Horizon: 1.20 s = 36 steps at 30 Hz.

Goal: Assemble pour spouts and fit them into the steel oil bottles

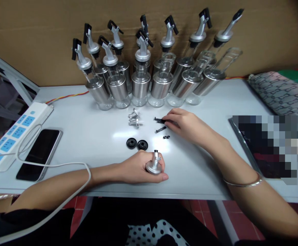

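My left hand (141, 167) is closed around a silver bottle pourer spout (154, 164), which stands upright with a black tip and has no lever on it. Over the table's middle, my right hand (182, 123) has its fingertips closed at the end of a black pourer lever (160, 120). A second black lever (160, 130) lies just in front, near several small black plugs (166, 137). To the left of these are two silver pourer parts (134, 118). Two round black stoppers, a left one (131, 143) and a right one (142, 145), lie behind my left hand.
Glass bottles with steel sleeves (141, 83) stand in rows at the back, several topped with pourers (143, 51). At left lie a power strip (18, 133), a phone (40, 153) and a white cable (62, 164) crossing my left forearm. A blurred-out flat object (264, 147) lies right.
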Tool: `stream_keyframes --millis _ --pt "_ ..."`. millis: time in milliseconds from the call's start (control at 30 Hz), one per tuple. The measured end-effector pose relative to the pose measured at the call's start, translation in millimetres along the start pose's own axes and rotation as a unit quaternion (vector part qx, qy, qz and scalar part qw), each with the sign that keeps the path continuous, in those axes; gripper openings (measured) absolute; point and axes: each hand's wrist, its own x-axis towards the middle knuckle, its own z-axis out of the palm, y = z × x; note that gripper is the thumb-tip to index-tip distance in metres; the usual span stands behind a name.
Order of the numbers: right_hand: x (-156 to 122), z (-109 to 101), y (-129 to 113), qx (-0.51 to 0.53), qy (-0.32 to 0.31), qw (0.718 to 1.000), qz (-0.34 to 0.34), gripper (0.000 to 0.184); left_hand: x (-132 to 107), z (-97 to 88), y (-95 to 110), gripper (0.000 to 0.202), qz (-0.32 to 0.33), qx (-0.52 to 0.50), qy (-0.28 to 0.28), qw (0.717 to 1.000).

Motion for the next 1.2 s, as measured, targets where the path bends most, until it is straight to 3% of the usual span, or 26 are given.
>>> stream_keyframes --millis 133,300,833,1200 --pt "-0.3 -0.9 -1.4 0.028 0.020 0.999 -0.040 0.021 0.0 -0.2 -0.9 0.020 -0.006 -0.001 0.001 1.000" --pt "0.0 -1.1 -2.4 0.054 -0.007 0.995 -0.086 0.012 0.1 0.0 -0.6 0.020 0.010 0.001 0.003 1.000" --pt "2.2 2.6 1.5 -0.024 0.021 0.999 -0.033 0.020 -0.1 0.2 -0.9 0.019 0.007 0.006 0.006 1.000" --pt "1.5 -3.5 1.2 -0.008 0.004 1.000 -0.014 0.017 -0.2 -0.1 -1.1 0.019 0.023 -0.002 0.007 1.000"
